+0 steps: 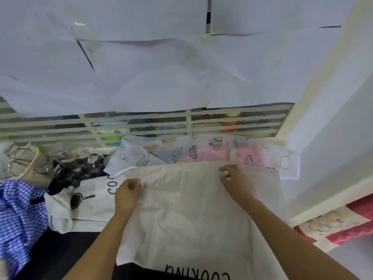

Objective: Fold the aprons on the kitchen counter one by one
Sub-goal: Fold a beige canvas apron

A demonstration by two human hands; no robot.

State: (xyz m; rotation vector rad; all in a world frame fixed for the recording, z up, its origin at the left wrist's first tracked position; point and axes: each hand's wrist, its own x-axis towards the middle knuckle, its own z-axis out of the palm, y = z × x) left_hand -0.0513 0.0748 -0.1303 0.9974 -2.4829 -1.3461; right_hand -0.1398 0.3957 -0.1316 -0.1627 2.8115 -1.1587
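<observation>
In the head view, a cream apron (pixel 191 209) lies spread on the dark bench (pixel 60 253), in the middle and directly in front of the person. Its near part reaches down to the lower border of the picture, where black letters reading "COOKING" (pixel 197 273) appear upside down. The left hand (pixel 126 193) is at the upper left edge of this apron, with its fingers curled around a fold of the cloth and gripping it. The right hand (pixel 234 180) is at the far edge, more to the right, and its fingers (pixel 224 175) pinch the border of the same cloth. Behind the cream apron, touching its far edge, lies a printed apron (pixel 201 152) with small drawings of cars, a pan and other objects, partly pink. On the left, partly under the cream apron, is a second cream apron (pixel 88 201) with black letters and a picture of a pan. Further left, a blue checked apron (pixel 18 215) lies crumpled at the edge of the bench. Behind it stand several glass jars (pixel 26 160), close together. Along the back there is a window grille (pixel 141 124) with pale bars, and above it white paper sheets (pixel 141 67) cover the window. On the right rises a white wall (pixel 333 138), and below it a red and white cloth (pixel 343 225) is visible.
</observation>
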